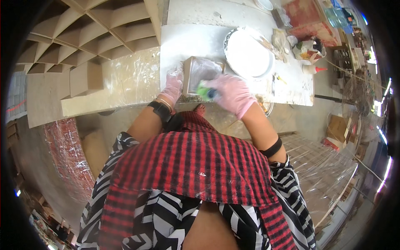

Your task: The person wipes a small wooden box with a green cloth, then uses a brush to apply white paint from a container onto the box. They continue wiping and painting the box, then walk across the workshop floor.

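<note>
A small square box (188,77) of brown board lies on the white work surface, its inside smeared with whitish-grey coating. My left hand (172,86), in a pink glove dusted white, is closed on the left side of this box. In a matching glove, my right hand (234,92) grips a green and dark-blue tool (204,91) over the box's near right corner. Motion blurs the tool, and its exact kind cannot be made out. Just beyond my right hand is a wide round tray (251,53) of white liquid with a dark-flecked rim.
Brown boxes stacked as an open grid (89,29) stand at the far left, beside a single brown box (86,78). To the right are crumpled plastic bags (308,49) and a white bottle with a red nozzle (310,69). Wrapped board stacks (318,166) stand at lower right.
</note>
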`<move>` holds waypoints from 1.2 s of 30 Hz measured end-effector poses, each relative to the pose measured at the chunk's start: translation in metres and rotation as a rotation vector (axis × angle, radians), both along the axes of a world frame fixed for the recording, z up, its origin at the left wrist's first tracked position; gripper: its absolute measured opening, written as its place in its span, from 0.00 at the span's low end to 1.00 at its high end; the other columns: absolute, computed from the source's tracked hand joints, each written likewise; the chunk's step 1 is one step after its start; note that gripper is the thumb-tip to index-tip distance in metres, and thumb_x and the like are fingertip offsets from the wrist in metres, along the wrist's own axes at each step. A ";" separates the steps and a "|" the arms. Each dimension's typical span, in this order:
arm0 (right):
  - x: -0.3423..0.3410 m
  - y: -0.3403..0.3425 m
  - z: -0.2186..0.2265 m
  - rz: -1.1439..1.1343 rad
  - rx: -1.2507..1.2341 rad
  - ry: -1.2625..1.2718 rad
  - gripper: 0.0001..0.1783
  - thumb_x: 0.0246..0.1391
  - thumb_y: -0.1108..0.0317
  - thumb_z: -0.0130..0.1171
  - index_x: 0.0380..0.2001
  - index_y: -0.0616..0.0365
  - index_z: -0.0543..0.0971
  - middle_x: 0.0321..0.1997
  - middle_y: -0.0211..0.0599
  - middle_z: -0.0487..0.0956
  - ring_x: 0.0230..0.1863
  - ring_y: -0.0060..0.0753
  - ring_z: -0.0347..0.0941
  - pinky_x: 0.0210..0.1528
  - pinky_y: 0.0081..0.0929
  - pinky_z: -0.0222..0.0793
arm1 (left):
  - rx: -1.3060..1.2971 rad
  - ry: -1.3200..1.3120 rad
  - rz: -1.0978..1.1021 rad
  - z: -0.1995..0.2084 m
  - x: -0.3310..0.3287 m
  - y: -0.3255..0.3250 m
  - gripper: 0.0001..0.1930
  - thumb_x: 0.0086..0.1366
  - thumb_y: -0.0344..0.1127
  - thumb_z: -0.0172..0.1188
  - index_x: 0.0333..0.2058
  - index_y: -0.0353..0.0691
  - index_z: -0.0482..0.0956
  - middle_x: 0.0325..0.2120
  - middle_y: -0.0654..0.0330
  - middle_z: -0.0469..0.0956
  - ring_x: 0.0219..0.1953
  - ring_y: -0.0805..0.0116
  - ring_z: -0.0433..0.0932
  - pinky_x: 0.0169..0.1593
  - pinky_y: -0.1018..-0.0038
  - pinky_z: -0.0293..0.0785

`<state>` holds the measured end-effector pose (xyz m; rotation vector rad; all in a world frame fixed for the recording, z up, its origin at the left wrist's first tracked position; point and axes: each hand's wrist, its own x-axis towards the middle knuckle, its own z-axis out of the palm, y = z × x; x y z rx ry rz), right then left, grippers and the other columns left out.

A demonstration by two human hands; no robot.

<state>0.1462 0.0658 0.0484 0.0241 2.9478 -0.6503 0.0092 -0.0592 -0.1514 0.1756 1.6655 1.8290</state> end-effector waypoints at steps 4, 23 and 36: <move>-0.009 0.016 0.019 -0.271 0.270 -0.004 0.12 0.45 0.67 0.54 0.36 0.42 0.78 0.32 0.38 0.76 0.34 0.42 0.73 0.38 0.35 0.69 | -0.136 0.287 0.089 0.001 0.002 0.004 0.16 0.65 0.42 0.46 0.34 0.33 0.75 0.25 0.57 0.76 0.26 0.66 0.71 0.31 0.71 0.66; 0.020 0.021 0.023 -0.226 0.104 -0.295 0.14 0.40 0.71 0.52 0.33 0.47 0.80 0.31 0.44 0.77 0.35 0.46 0.74 0.38 0.35 0.68 | -0.267 0.371 -0.030 0.024 0.002 0.008 0.17 0.63 0.41 0.45 0.36 0.32 0.75 0.32 0.47 0.76 0.36 0.53 0.74 0.41 0.68 0.68; 0.037 0.024 0.014 -0.275 0.002 -0.350 0.15 0.40 0.69 0.53 0.36 0.48 0.79 0.31 0.45 0.77 0.36 0.47 0.72 0.41 0.35 0.67 | -0.407 0.663 -0.121 0.034 0.000 0.011 0.15 0.65 0.38 0.44 0.38 0.32 0.75 0.32 0.51 0.77 0.33 0.60 0.74 0.39 0.71 0.69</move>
